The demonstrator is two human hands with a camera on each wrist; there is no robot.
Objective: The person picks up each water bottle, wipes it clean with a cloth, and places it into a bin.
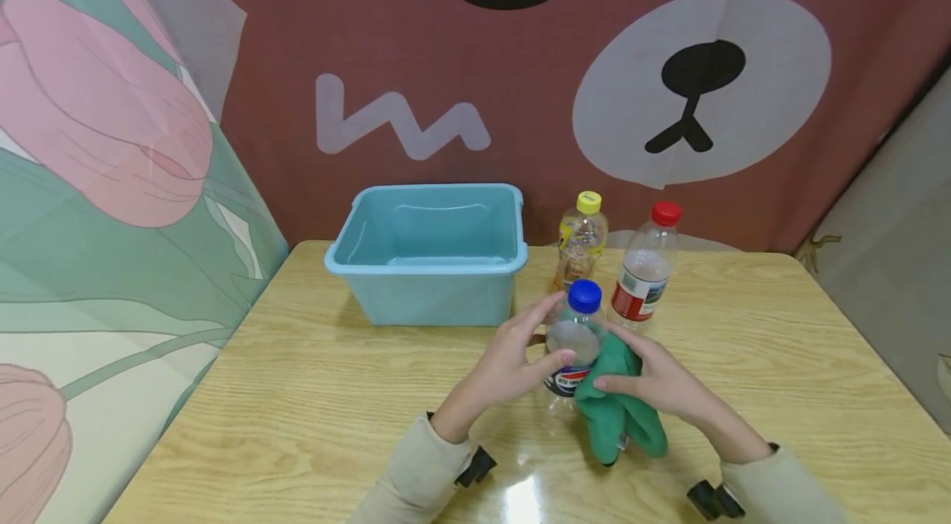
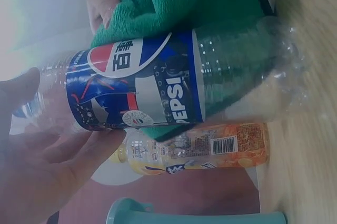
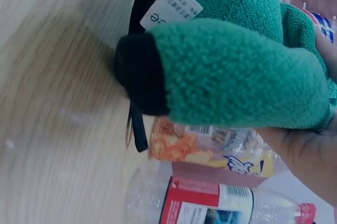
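Note:
A clear plastic Pepsi bottle (image 1: 574,375) with a blue cap stands upright on the table, its blue label facing the left wrist camera. My left hand (image 1: 513,355) grips it around the upper part, thumb on the near side and fingers behind. On the bottle's right side, my right hand (image 1: 657,382) holds a bunched green towel (image 1: 615,404) between thumb and fingers, against the bottle. The towel has dark edging and a white tag (image 3: 171,5), and its lower folds hang down near the tabletop.
Behind the hands stand a yellow-capped drink bottle (image 1: 583,239) and a red-capped bottle (image 1: 645,272). A light blue tub (image 1: 431,297) sits at the back left of the wooden table (image 1: 312,417). Printed fabric (image 1: 520,95) hangs right behind the table.

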